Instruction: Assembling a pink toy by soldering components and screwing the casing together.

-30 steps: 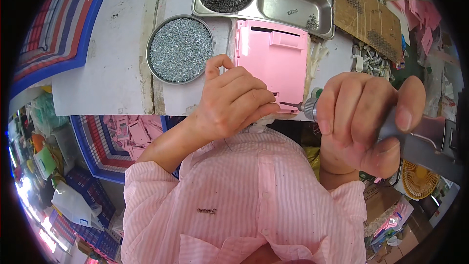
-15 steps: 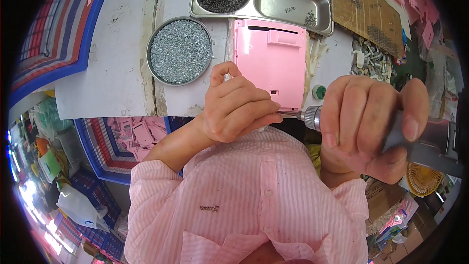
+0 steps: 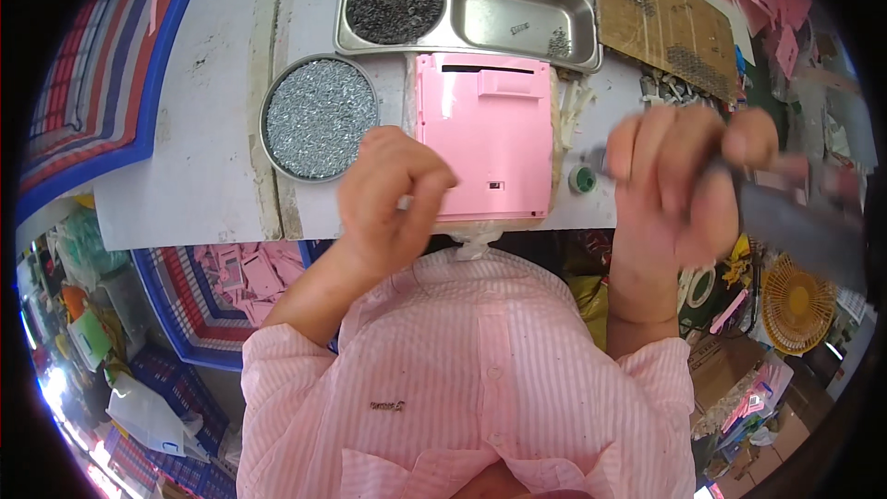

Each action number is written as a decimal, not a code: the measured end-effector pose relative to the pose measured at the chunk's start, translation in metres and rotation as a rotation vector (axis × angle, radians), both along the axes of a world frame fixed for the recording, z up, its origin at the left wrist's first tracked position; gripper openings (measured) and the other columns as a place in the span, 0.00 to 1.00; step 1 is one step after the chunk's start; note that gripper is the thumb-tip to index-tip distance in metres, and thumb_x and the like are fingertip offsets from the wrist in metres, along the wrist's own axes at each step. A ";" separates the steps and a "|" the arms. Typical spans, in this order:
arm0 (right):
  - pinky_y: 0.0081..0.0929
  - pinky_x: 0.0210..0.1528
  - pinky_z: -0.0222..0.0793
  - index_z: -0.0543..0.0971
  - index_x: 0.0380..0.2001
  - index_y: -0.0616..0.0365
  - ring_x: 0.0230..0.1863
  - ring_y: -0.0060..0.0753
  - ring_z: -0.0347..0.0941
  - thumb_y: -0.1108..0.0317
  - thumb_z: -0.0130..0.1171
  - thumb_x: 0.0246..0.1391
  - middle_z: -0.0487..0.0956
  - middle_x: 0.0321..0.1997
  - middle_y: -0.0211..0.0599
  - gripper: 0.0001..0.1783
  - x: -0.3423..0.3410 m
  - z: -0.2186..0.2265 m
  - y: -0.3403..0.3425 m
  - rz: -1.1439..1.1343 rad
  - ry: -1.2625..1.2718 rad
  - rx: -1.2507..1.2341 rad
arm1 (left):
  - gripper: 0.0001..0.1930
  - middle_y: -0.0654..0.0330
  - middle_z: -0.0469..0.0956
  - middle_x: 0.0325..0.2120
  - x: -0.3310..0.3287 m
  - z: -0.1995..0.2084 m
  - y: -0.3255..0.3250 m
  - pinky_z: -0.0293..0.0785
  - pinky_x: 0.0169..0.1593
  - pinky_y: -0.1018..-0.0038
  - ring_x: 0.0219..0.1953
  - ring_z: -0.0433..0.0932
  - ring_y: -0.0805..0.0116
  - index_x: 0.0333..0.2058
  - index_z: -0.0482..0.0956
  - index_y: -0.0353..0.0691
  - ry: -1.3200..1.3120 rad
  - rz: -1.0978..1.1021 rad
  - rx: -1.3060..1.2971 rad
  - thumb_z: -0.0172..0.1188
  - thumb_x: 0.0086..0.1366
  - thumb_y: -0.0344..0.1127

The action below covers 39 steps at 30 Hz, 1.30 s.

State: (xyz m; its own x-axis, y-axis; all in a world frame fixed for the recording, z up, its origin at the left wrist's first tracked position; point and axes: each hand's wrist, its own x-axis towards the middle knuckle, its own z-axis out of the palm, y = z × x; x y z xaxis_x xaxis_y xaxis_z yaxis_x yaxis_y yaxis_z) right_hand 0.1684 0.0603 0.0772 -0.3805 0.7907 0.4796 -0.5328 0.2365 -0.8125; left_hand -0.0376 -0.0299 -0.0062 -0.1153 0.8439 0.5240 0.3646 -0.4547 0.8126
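A pink plastic casing (image 3: 485, 148) with a dark slot along its far end lies on the table in front of me. My left hand (image 3: 388, 199) is at the casing's near left corner, raised, with the fingers curled in and the thumb and forefinger together; whatever may be between them is too small to see. To the right of the casing my right hand (image 3: 679, 176) is wrapped round a grey electric screwdriver (image 3: 795, 222), blurred by motion, its tip end pointing left. Beside the left hand stands a round metal dish (image 3: 263, 129) full of small silvery metal pieces.
A steel compartment tray (image 3: 504, 14) with dark small parts sits behind the casing. Perforated cardboard (image 3: 642, 23) lies to its right, and a small green-centred roll (image 3: 582, 179) near the casing. Blue-rimmed baskets (image 3: 152, 300) stand at left, one holding pink parts. A yellow fan-like round grille (image 3: 796, 303) is lower right.
Both hands have drawn away from the casing's near edge, the left toward the left and the right upward. The screwdriver tip has left the left hand's fingers.
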 end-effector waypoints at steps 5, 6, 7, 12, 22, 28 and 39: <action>0.36 0.31 0.72 0.70 0.48 0.57 0.19 0.26 0.65 0.77 0.56 0.58 0.71 0.23 0.33 0.15 -0.005 -0.042 0.054 -0.157 0.076 0.026 | 0.14 0.59 0.69 0.14 -0.019 0.005 0.017 0.64 0.29 0.68 0.18 0.69 0.59 0.17 0.70 0.40 0.261 -0.056 -0.101 0.66 0.56 0.24; 0.37 0.31 0.71 0.71 0.48 0.56 0.20 0.26 0.64 0.76 0.54 0.59 0.69 0.22 0.33 0.14 -0.005 -0.047 0.059 -0.198 0.023 0.053 | 0.16 0.58 0.67 0.13 -0.021 0.007 0.020 0.64 0.29 0.67 0.17 0.68 0.58 0.15 0.69 0.40 0.306 -0.066 -0.103 0.66 0.56 0.25; 0.37 0.32 0.70 0.72 0.49 0.55 0.20 0.26 0.62 0.75 0.52 0.60 0.68 0.22 0.32 0.13 -0.006 -0.050 0.064 -0.239 -0.030 0.081 | 0.15 0.58 0.68 0.14 -0.023 0.009 0.023 0.63 0.29 0.66 0.18 0.69 0.57 0.16 0.69 0.40 0.354 -0.071 -0.103 0.66 0.56 0.25; 0.34 0.30 0.72 0.71 0.44 0.59 0.21 0.25 0.67 0.80 0.55 0.58 0.70 0.24 0.33 0.11 -0.022 -0.054 0.066 -0.317 -0.084 0.012 | 0.12 0.58 0.70 0.19 -0.021 0.009 0.038 0.63 0.32 0.61 0.24 0.70 0.56 0.22 0.71 0.40 0.471 -0.065 -0.119 0.67 0.57 0.30; 0.31 0.29 0.70 0.71 0.46 0.55 0.20 0.24 0.66 0.70 0.59 0.61 0.70 0.22 0.28 0.12 -0.022 -0.038 0.074 -0.121 -0.111 0.010 | 0.07 0.62 0.81 0.27 -0.014 0.002 0.049 0.69 0.42 0.68 0.27 0.76 0.63 0.30 0.81 0.41 0.321 -0.081 -0.122 0.69 0.53 0.26; 0.27 0.27 0.66 0.70 0.49 0.46 0.18 0.21 0.63 0.58 0.56 0.65 0.68 0.20 0.21 0.13 -0.048 -0.001 0.049 0.260 -0.059 -0.008 | 0.08 0.65 0.79 0.23 -0.018 0.000 0.050 0.67 0.39 0.69 0.24 0.75 0.66 0.28 0.80 0.42 0.281 -0.074 -0.098 0.71 0.50 0.26; 0.34 0.29 0.69 0.65 0.42 0.53 0.22 0.26 0.65 0.65 0.65 0.59 0.70 0.22 0.32 0.18 -0.088 -0.007 0.034 0.267 -0.089 -0.196 | 0.10 0.65 0.75 0.21 -0.041 -0.003 0.045 0.67 0.43 0.66 0.26 0.75 0.65 0.25 0.78 0.44 0.331 -0.025 -0.081 0.73 0.46 0.33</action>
State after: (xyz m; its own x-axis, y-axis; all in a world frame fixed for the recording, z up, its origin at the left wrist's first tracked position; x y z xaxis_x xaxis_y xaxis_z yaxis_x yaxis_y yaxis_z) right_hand 0.0804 0.0943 0.0702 -0.6195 0.7316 0.2845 -0.4802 -0.0665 -0.8746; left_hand -0.0789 0.0151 -0.0091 0.0706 0.8846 0.4609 0.6042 -0.4056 0.6859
